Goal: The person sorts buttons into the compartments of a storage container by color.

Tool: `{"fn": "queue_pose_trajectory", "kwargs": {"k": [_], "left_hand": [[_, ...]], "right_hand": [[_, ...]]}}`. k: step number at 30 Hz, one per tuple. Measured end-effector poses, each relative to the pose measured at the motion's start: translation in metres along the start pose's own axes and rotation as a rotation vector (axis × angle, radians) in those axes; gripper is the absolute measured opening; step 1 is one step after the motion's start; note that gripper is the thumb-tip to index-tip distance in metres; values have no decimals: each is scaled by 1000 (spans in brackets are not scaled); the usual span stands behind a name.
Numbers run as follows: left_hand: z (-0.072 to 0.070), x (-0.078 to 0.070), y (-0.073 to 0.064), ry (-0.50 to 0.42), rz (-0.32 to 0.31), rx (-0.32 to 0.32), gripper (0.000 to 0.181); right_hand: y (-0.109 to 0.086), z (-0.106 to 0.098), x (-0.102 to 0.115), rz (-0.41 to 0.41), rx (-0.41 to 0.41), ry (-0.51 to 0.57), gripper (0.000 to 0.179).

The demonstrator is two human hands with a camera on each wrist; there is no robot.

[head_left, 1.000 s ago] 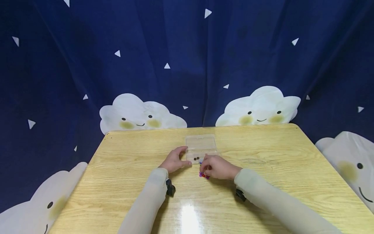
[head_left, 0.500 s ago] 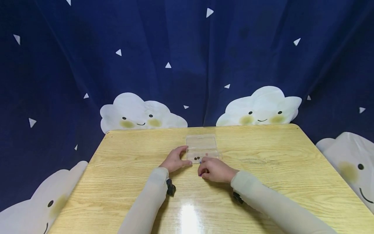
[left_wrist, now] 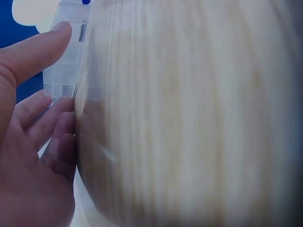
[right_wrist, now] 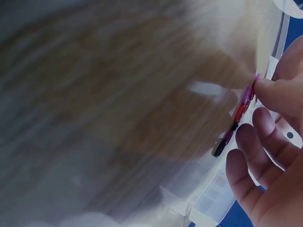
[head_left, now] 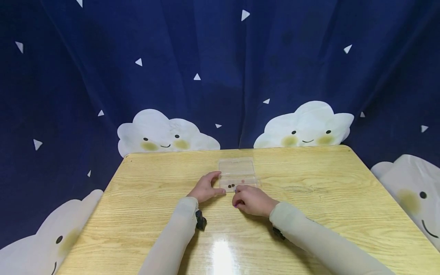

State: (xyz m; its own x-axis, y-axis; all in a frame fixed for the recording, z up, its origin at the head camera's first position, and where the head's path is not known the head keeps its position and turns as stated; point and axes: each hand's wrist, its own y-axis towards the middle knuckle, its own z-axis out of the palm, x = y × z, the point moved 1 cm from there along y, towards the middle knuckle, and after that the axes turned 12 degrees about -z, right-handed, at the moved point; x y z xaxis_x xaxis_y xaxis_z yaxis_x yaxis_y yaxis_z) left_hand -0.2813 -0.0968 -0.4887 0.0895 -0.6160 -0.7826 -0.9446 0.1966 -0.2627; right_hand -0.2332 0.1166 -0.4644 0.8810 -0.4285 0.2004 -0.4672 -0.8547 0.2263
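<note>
An opened clear plastic box (head_left: 236,167) with compartments lies on the table, lid folded back. My left hand (head_left: 205,187) holds its left end, thumb by the front corner, forefinger farther back. In the left wrist view, the other fingers curl beside the box's end. Two dark round pieces (head_left: 231,186) and a pink one (head_left: 243,181) sit in the box. My right hand (head_left: 253,199) is in front of it, pinching a small purple piece (right_wrist: 257,78) between thumb and forefinger. Beside that, purple, red (right_wrist: 240,112) and black flat pieces lie in a row, hidden from the head view.
The wooden table (head_left: 158,179) extends to both sides and in front of the box. Behind it hangs a dark blue curtain (head_left: 220,76) with white clouds and triangles. Light glares off the tabletop near the front.
My right hand has shifted slightly left and toward me, now covering the coloured pieces. The pink piece in the box has come into view. My left hand stays put.
</note>
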Motion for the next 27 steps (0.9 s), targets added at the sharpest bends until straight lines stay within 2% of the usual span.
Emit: {"fn": "queue_pose_trajectory", "kwargs": {"k": [5, 18, 27], "left_hand": [[0, 1, 1, 4, -8, -7, 79], [0, 0, -2, 16, 25, -16, 79], [-1, -2, -3, 10, 21, -16, 79]], "right_hand": [[1, 0, 1, 0, -12, -8, 6], [1, 4, -1, 16, 10, -14, 5], [3, 3, 0, 34, -4, 12, 14]]}}
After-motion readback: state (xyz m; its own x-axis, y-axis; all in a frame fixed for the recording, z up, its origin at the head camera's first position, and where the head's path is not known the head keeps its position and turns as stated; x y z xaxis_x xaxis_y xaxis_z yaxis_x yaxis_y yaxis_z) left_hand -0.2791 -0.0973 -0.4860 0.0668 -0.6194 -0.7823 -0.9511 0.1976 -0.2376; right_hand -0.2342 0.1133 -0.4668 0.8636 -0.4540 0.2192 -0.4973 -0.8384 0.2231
